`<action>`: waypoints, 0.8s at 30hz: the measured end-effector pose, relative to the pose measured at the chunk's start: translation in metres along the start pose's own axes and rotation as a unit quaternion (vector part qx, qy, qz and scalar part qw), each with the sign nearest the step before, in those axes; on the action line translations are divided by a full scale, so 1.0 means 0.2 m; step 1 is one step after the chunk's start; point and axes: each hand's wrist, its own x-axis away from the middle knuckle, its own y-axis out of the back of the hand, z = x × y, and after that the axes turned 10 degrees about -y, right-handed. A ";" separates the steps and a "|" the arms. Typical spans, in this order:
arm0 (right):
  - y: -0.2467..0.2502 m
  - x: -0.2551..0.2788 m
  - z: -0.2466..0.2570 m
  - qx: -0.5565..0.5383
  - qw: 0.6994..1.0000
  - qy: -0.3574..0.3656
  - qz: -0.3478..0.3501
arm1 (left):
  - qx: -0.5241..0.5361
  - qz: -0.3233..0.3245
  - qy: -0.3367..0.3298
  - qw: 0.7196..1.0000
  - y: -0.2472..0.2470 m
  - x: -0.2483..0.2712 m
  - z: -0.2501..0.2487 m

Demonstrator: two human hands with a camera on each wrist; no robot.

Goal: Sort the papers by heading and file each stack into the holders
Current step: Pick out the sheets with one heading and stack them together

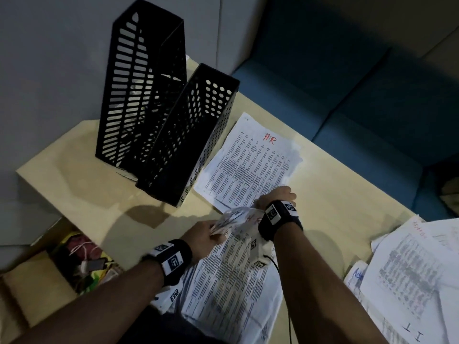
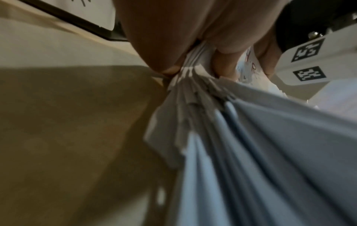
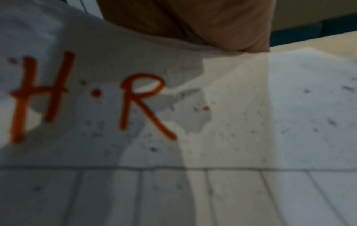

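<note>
Two black perforated holders stand at the table's back left, a tall slotted one [image 1: 139, 95] and a lower round-holed one [image 1: 188, 137]. A printed sheet headed "HR" in red [image 1: 250, 160] lies flat beside them. My left hand [image 1: 211, 233] pinches the top edge of a fanned stack of HR papers [image 1: 231, 276], thumb against fingers [image 2: 172, 70] on the sheets [image 2: 251, 152]. My right hand [image 1: 277, 196] grips the same stack's top edge from the far side. In the right wrist view the top sheet [image 3: 92, 94] reads "H.R", with that hand's fingers [image 3: 193, 23] above it.
A loose pile of other sheets [image 1: 409, 269], headed "Admin" and "IT", lies at the table's right. An open cardboard box of clutter [image 1: 82, 259] sits below the table's left edge. A blue sofa [image 1: 347, 95] stands beyond the table, with a grey wall behind the holders.
</note>
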 end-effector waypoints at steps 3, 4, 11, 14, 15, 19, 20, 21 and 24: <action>0.01 0.03 0.03 0.014 0.999 -0.003 -0.037 | 0.003 -0.002 0.010 1.000 0.01 -0.01 0.01; 0.01 0.04 0.04 0.003 0.999 0.001 -0.037 | -0.002 -0.001 0.012 1.000 0.01 -0.01 0.01; 0.00 0.01 0.05 -0.101 0.994 0.018 0.035 | -0.011 -0.009 0.006 1.000 0.01 0.00 0.00; 0.12 -0.03 0.02 -0.134 0.987 0.088 0.015 | -0.011 -0.020 0.011 1.000 0.02 0.02 0.00; 0.18 -0.03 0.00 -0.165 0.980 0.107 -0.010 | -0.003 -0.024 0.014 1.000 0.02 0.02 -0.01; 0.43 -0.05 -0.13 -0.327 0.923 0.157 -0.131 | 0.024 -0.032 0.010 0.999 0.03 -0.01 -0.08; 0.48 -0.07 -0.18 -0.364 0.904 0.163 -0.152 | 0.023 -0.043 0.005 0.999 0.03 -0.03 -0.11; 0.52 -0.08 -0.24 -0.397 0.889 0.165 -0.159 | 0.022 -0.055 0.005 0.998 0.04 -0.05 -0.12; 0.54 -0.09 -0.46 -0.424 0.880 0.171 -0.129 | 0.025 -0.081 0.006 0.996 0.03 -0.07 -0.17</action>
